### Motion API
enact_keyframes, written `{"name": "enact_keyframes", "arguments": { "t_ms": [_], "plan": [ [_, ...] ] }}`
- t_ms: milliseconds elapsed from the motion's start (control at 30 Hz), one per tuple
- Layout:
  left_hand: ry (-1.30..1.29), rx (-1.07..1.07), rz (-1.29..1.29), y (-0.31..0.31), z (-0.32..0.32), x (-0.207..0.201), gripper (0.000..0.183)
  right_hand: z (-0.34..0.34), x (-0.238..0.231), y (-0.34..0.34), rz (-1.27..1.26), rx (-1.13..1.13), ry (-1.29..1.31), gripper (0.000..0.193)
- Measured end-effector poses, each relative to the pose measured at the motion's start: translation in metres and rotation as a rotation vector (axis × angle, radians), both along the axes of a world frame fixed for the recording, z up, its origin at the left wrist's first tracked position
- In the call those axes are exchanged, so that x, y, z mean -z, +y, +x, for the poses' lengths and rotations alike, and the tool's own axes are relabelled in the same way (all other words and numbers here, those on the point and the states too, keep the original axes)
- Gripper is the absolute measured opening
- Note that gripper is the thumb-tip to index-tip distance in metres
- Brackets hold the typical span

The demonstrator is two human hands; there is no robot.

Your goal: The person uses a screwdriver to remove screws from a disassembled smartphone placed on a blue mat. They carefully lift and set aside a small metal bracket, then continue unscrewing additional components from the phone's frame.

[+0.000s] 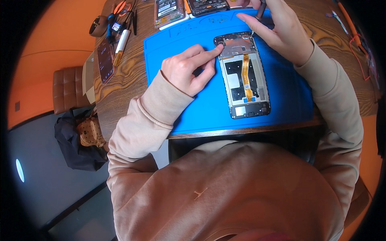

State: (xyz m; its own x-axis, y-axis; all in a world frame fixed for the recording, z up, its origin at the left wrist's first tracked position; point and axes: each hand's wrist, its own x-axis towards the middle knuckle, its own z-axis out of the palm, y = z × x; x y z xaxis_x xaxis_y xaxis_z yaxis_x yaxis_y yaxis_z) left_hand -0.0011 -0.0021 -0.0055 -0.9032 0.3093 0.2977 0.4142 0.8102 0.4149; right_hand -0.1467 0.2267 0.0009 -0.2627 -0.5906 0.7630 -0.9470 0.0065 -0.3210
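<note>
Right grip [284, 35] pinches a dark tool [261, 10], top cut off; left grip [185, 68], closure unclear, touches phone [243, 76].

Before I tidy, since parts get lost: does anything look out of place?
The opened black rectangular phone lies flat on the blue mat; only the orange and blue hand tools, upper left, look untidy, jumbled together.

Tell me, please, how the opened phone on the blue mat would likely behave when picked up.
The opened phone would probably stay stiff, since its frame looks flat. It is likely fragile, as the orange ribbon cable lies exposed. Lying flat on the blue mat, it seems unlikely to roll or tip.
</note>
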Motion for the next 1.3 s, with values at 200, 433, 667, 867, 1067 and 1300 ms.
{"name": "enact_keyframes", "arguments": {
  "t_ms": [200, 433, 667, 867, 1067, 1300],
  "plan": [
    [0.014, 0.006, 0.004, -0.001, -0.001, 0.002, 0.031, -0.002, -0.013, 0.004, 0.032, -0.108, -0.084, 0.034],
    [0.008, 0.013, 0.003, -0.001, 0.000, 0.002, 0.035, -0.002, -0.004, 0.000, 0.028, 0.032, 0.022, 0.036],
    [-0.005, 0.012, 0.011, 0.000, -0.001, 0.001, 0.037, -0.001, -0.010, 0.007, 0.078, 0.001, -0.015, 0.035],
    [-0.004, 0.011, 0.015, 0.000, 0.000, 0.000, 0.038, -0.001, -0.011, 0.004, 0.068, 0.040, 0.041, 0.038],
    [-0.002, 0.016, 0.018, -0.001, -0.001, 0.001, 0.037, 0.002, -0.011, 0.006, 0.039, -0.004, -0.006, 0.033],
    [-0.004, 0.008, 0.008, -0.001, 0.000, 0.000, 0.034, -0.004, 0.002, 0.005, -0.005, 0.018, 0.020, 0.025]
  ]
}}
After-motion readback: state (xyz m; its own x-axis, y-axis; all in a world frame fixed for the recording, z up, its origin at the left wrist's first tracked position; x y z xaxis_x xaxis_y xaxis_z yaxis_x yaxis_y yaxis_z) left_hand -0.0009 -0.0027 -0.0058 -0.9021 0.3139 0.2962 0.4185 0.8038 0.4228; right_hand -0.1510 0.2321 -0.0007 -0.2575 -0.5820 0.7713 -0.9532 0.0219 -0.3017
